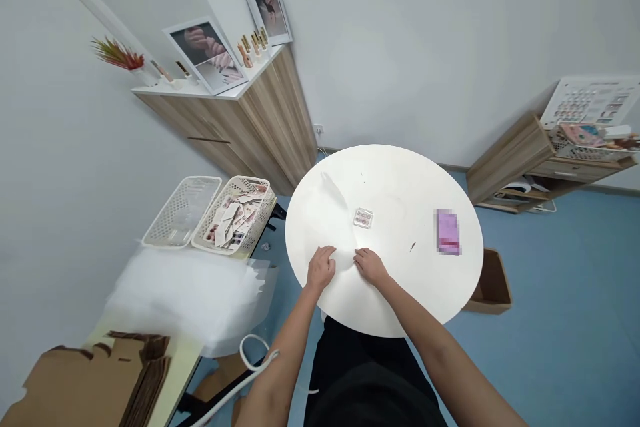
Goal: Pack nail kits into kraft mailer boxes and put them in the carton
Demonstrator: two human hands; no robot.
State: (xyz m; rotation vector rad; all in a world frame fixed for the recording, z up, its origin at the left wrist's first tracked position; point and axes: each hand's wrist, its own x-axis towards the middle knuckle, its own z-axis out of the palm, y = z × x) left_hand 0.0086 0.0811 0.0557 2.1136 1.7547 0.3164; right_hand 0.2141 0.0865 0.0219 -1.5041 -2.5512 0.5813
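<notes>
A thin, whitish translucent sheet [333, 223] lies on the round white table [405, 293], its upper edge curling up off the surface. My left hand [321, 268] is closed at the sheet's near left corner, fingers pressed together on it. On the near right corner, the sheet's edge is pinched between the fingers of my right hand [371, 265]. Just beyond my hands sits a small clear case [363, 218] with pinkish round items in it. Farther right lies a purple, pixelated rectangular item [447, 232].
Left of the table stand a basket of cards and small packets [235, 217], a second white basket [183, 213], a stack of translucent sheets [185, 293] and folded cardboard [90, 380]. An open cardboard box [493, 283] is on the floor at right. A white cable [235, 390] crosses near my left forearm.
</notes>
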